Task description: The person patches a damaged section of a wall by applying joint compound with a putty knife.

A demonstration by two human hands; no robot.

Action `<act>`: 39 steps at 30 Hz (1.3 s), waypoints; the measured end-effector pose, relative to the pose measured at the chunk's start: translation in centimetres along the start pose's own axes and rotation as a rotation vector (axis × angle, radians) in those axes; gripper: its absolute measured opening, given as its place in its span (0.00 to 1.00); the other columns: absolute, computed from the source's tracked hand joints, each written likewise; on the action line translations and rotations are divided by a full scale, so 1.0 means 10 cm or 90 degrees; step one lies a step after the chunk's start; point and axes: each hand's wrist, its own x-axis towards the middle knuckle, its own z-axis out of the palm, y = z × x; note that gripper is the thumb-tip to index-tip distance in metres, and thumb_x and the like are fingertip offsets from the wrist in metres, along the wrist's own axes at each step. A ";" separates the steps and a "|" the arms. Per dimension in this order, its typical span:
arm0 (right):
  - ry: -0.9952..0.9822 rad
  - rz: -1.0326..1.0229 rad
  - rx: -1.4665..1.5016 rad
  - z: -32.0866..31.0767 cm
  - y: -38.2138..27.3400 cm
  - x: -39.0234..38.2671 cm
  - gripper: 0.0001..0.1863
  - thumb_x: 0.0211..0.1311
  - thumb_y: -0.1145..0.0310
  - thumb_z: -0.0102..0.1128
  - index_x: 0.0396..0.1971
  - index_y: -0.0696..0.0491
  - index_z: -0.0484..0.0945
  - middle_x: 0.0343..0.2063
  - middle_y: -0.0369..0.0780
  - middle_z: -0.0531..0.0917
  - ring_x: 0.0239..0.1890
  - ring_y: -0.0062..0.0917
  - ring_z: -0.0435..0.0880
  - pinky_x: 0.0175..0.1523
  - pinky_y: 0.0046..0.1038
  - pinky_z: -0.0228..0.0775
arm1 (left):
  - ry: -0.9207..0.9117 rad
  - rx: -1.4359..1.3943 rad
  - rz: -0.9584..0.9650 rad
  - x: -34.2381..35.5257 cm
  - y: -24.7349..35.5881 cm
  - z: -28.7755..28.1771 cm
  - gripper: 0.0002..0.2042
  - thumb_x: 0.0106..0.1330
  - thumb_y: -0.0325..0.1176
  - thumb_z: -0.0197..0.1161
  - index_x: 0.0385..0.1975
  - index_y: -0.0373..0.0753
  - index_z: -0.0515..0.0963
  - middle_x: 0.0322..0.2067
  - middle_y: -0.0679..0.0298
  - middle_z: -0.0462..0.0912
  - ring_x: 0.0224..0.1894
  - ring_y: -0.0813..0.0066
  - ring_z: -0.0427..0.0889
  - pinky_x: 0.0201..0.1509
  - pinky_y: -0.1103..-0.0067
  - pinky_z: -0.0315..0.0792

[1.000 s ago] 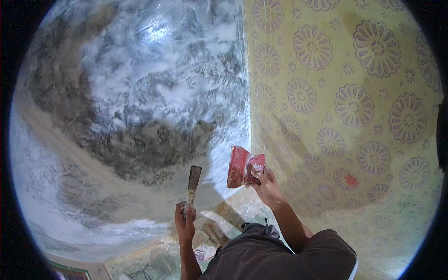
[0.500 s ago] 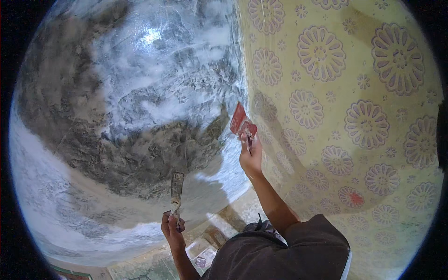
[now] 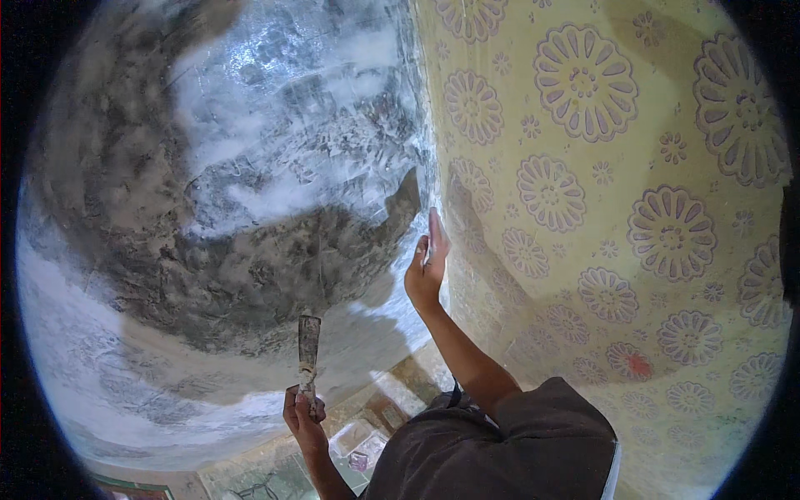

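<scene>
My left hand [image 3: 305, 410] is closed round the handle of a putty knife [image 3: 308, 340], whose grey, putty-smeared blade points up. My right hand [image 3: 425, 271] is at the corner where two walls meet, closed on a red putty spreader [image 3: 436, 229]. The spreader now shows only as a narrow, pinkish sliver, turned nearly edge-on along the corner; the grip itself is mostly hidden by the hand. Left of the corner, the wall [image 3: 275, 258] carries patchy grey and white putty. Whether the spreader touches it, I cannot tell.
Right of the corner stands a yellowish wall [image 3: 583, 250] with purple flower patterns and a red smear [image 3: 639, 367]. Below, near my body, a whitish tray-like thing [image 3: 352, 437] and a small pinkish item [image 3: 359, 461] lie on the floor. Shadows of my arms fall on both walls.
My right hand has turned the red spreader from showing its flat face to nearly edge-on, shifting slightly left and down. The putty knife in my left hand has moved slightly left and down.
</scene>
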 end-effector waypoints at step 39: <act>-0.184 -0.131 -0.073 0.61 0.00 -0.63 0.41 0.47 0.88 0.49 0.68 0.52 0.63 0.71 0.52 0.54 0.69 0.49 0.56 0.69 0.45 0.47 | -0.080 0.032 -0.023 0.13 -0.05 -0.27 0.15 0.72 0.45 0.56 0.36 0.38 0.72 0.22 0.72 0.64 0.18 0.86 0.60 0.20 0.83 0.53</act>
